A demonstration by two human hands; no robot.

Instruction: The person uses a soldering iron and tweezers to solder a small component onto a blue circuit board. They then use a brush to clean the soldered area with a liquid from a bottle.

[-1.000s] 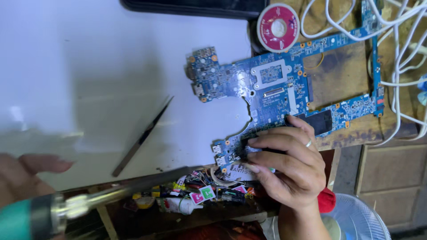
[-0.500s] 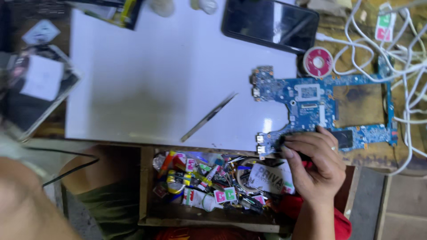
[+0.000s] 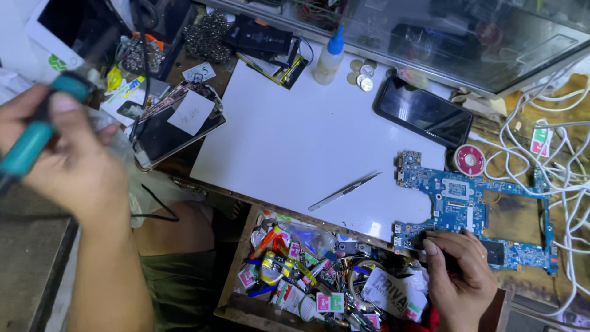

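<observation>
Your left hand point(image 3: 58, 154) is closed around one teal-handled soldering iron point(image 3: 27, 144) at the far left, while your right hand point(image 3: 458, 280), fingers curled narrow, presses the near edge of the one blue circuit board point(image 3: 467, 212) on the tabletop point(image 3: 295, 141), one pair of tweezers point(image 3: 343, 192) just left of it.

Ahead of the right hand point(image 3: 458, 280) lies the blue circuit board point(image 3: 467, 206), with tangled white cables point(image 3: 568, 160) crowding its far side. To its left the white mat point(image 3: 295, 141) offers open room, broken only by tweezers point(image 3: 344, 192). Just beside it gapes a cluttered drawer point(image 3: 319, 276). Phones point(image 3: 175, 123) and clutter hem the left hand point(image 3: 64, 160).
</observation>
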